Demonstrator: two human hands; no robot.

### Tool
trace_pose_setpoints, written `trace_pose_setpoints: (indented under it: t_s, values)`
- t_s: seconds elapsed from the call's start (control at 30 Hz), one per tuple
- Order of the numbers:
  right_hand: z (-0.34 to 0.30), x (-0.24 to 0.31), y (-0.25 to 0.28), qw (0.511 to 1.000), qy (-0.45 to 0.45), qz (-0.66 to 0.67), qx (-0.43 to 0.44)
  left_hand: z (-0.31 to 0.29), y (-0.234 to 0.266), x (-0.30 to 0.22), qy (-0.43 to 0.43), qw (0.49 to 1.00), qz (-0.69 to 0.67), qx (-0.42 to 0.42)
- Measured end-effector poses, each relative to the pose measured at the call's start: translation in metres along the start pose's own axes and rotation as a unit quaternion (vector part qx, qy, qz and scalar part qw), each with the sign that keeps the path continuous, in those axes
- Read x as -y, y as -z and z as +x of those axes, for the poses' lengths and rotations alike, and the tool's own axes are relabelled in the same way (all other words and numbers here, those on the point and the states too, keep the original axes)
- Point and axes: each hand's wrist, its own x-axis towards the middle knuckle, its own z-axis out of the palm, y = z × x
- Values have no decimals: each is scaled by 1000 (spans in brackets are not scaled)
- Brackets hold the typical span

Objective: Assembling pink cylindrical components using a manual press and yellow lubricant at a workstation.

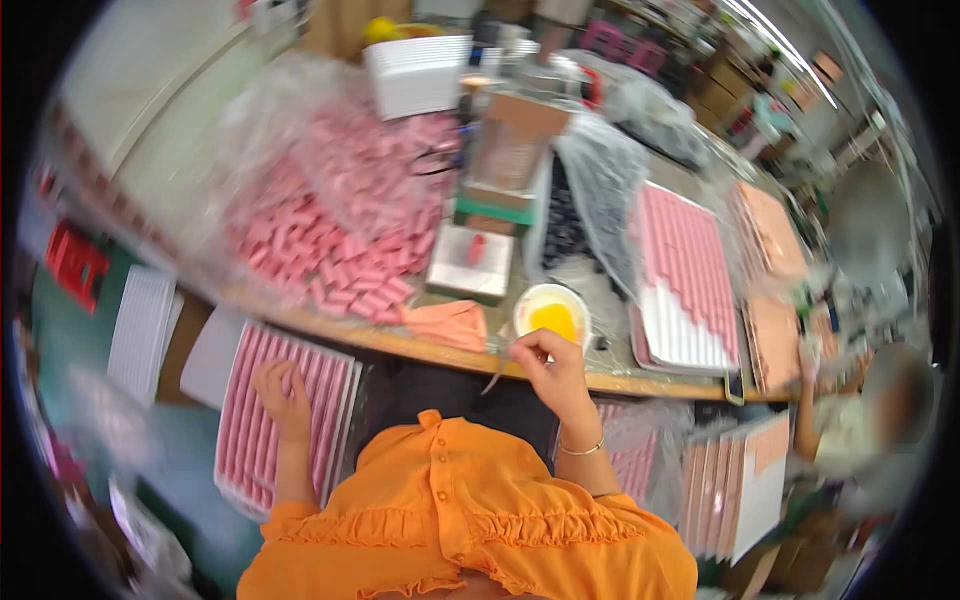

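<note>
1 left hand point(282, 395), released, loosely bent over a tray point(350, 405) of pink tubes. 1 right hand point(553, 375), fingertips together at a white cup point(545, 293); grasp cannot be told. Step, judged: handling at cup; next move calls for steady fingers. Counter point(620, 384) beyond: 1 pink piece point(476, 250) on block point(448, 266); pink heap point(340, 245) left. Writing: none legible.
</note>
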Motion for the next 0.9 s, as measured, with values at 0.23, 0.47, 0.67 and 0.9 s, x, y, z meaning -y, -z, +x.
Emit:
trace_pose_setpoints:
  t_s: [0.23, 0.47, 0.67, 0.9]
  values:
    - [12, -91, 125, 836, -8, -402, -372, 196, -138, -59, -137, 983, -118, -11]
    - [-29, -153, 175, 831, -185, -462, -251, 356, -237, -70, -249, 967, -45, -17]
    - [-27, -141, 163, 824, -184, -474, -251, 442, -292, -79, -239, 968, 11, 76]
    - [-25, -137, 157, 817, -201, -468, -271, 449, -279, -127, -54, 958, 114, 256]
